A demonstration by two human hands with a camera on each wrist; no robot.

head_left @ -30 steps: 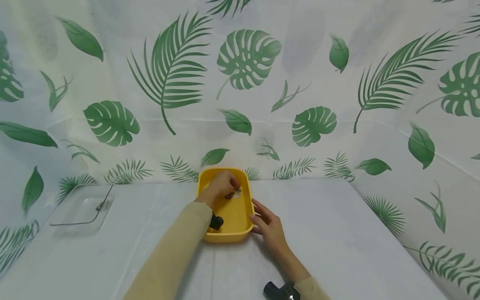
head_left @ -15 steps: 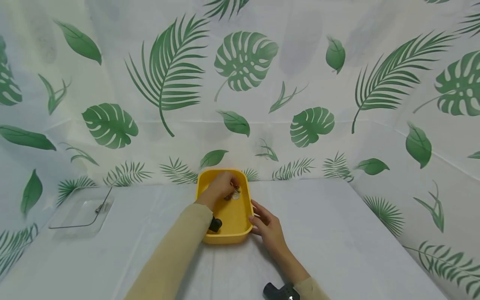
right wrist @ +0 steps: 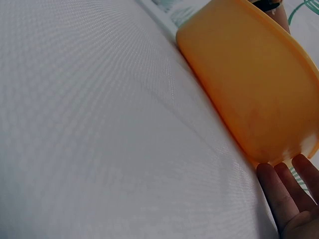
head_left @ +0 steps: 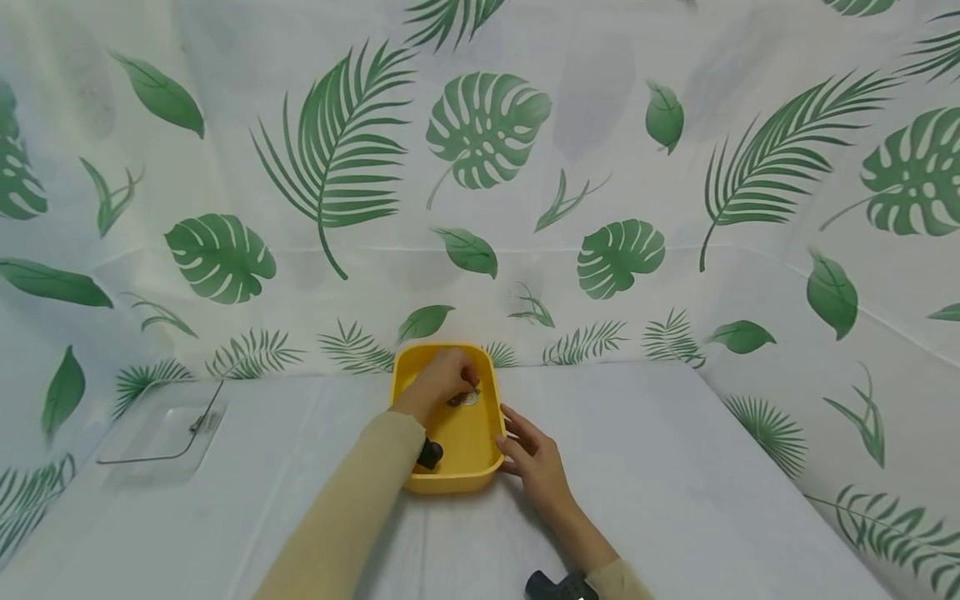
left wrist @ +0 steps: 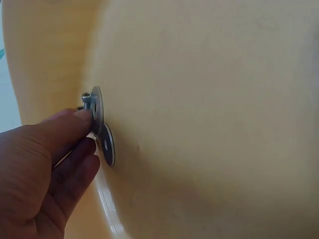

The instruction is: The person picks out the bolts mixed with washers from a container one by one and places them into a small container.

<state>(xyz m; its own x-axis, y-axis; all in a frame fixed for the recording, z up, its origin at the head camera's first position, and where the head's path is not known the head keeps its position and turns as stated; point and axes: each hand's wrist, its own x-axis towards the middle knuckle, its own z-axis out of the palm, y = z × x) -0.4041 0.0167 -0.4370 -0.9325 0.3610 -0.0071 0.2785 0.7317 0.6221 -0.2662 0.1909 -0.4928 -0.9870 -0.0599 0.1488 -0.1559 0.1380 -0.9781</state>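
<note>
My left hand reaches into a yellow tray in the head view. Up close in the left wrist view, its thumb and finger pinch a small socket-head bolt. Right beside the fingertips is a flat metal washer, overlapping a second washer in this view. My right hand lies against the tray's near right side, its fingers fairly straight and spread. In the right wrist view, the fingertips touch the tray's outer wall close to its bottom edge.
At the left of the white-covered table stands a shallow clear plastic container, with a bent thin dark wire across it. A leaf-printed cloth hangs behind the table, close to the tray's far end.
The head view has tilted slightly upward. My left fingers have shifted a little at the small metal parts; the right hand stays at the tray's side.
</note>
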